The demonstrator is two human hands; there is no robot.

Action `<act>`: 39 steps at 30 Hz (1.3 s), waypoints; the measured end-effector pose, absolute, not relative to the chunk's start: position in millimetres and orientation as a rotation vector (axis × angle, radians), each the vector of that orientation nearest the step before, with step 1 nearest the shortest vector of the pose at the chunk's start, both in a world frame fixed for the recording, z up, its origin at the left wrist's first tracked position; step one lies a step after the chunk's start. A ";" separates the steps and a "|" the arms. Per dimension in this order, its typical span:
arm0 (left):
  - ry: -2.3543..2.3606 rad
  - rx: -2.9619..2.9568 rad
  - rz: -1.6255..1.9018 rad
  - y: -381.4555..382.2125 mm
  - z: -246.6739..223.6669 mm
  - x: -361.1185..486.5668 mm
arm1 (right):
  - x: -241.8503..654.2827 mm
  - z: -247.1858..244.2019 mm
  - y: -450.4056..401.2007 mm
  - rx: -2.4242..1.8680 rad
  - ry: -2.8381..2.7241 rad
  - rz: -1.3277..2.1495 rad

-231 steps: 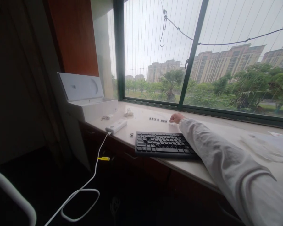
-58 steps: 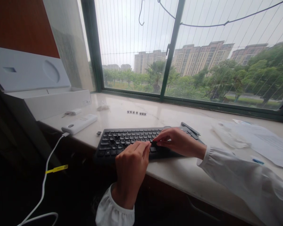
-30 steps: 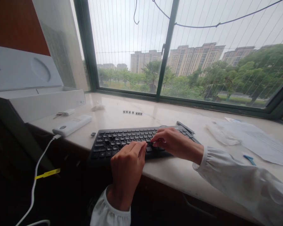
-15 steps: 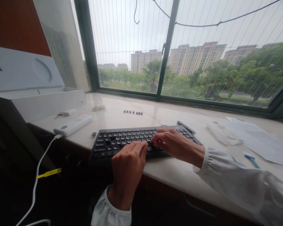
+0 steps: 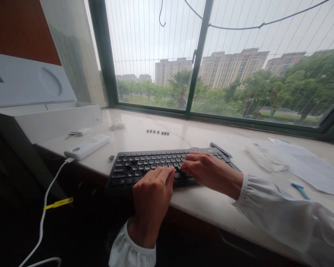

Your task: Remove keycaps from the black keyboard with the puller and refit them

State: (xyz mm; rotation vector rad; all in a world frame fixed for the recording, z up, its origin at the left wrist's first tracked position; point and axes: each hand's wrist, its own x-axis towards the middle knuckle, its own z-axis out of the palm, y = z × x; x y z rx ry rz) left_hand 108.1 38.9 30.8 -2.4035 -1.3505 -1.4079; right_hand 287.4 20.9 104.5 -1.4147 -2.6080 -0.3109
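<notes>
A black keyboard [image 5: 153, 159] lies along the front edge of the white sill, with dark gaps among its left keys. My left hand [image 5: 153, 196] is over its lower middle, thumb and fingertips pressed together at the bottom rows. Just right of it, my right hand [image 5: 211, 170] rests over the keyboard with its fingers bent together at the keys. Whatever either hand may hold is too small or hidden to make out. Several small keycaps [image 5: 157, 132] stand in a row behind the keyboard, and one loose keycap [image 5: 111, 158] lies off its left end.
On the left are an open white box [image 5: 58, 120], a white power bank [image 5: 87, 147] with a cable [image 5: 44, 215], and a small white adapter [image 5: 81, 132]. Crumpled plastic [image 5: 265, 157], paper sheets [image 5: 311, 167] and a blue tool [image 5: 300, 190] lie on the right.
The fingers of my right hand have drawn closer together at the keys. My left hand stays nearly in place, and the view has shifted slightly.
</notes>
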 end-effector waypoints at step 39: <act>-1.043 -2.630 -0.780 34.6 52.6 108.3 | 299.8 101.6 23.9 -1.164 -2.599 0.061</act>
